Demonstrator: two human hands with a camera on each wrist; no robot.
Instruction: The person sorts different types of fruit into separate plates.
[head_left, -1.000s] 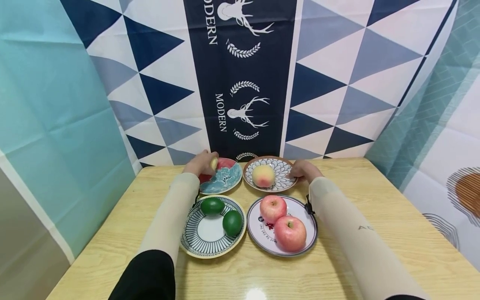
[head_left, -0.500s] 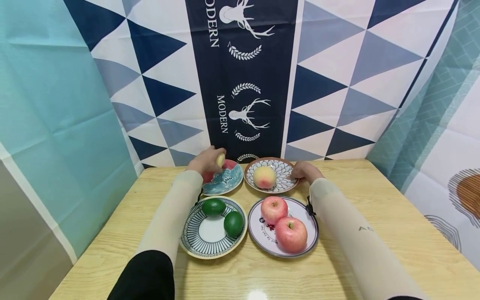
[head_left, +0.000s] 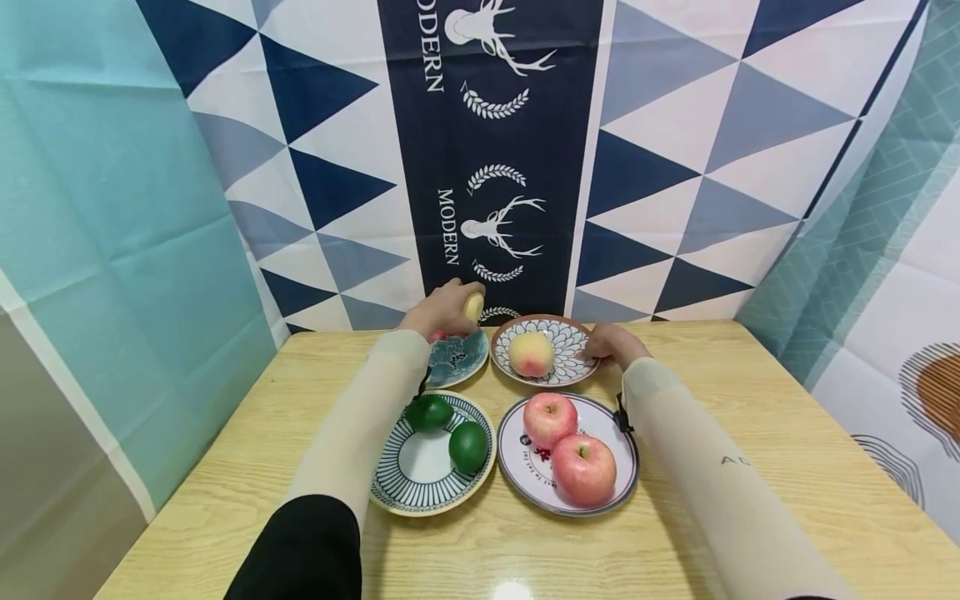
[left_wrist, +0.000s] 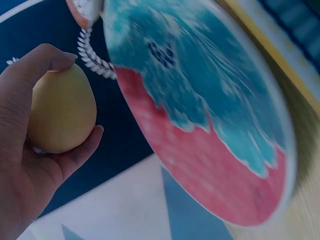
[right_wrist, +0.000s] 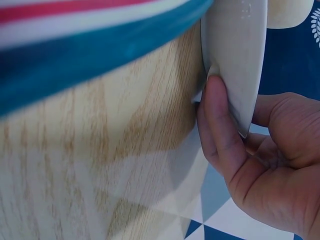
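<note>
My left hand [head_left: 447,307] holds a pale yellow peach [left_wrist: 64,110] between thumb and fingers, raised above the teal and red plate [head_left: 459,358] at the back left. No fruit shows on the visible part of that plate; my hand and sleeve cover its left side. At the back right, my right hand [head_left: 615,343] pinches the right rim of a brown-edged petal-patterned plate [head_left: 562,333]. In the right wrist view its fingers [right_wrist: 220,115] lie under the plate's pale underside [right_wrist: 232,55]. Another peach [head_left: 531,354] sits on this plate.
In front, a striped plate [head_left: 420,458] bears two green avocado-like fruits [head_left: 467,447], partly behind my left sleeve. Beside it, a white dark-rimmed plate [head_left: 525,467] carries two apples [head_left: 583,471]. A patterned cloth [head_left: 495,167] hangs along the table's back edge.
My left hand has lifted the peach and moved it rightward across the teal and red plate, toward the petal-patterned one. The right hand keeps its grip on the rim.
</note>
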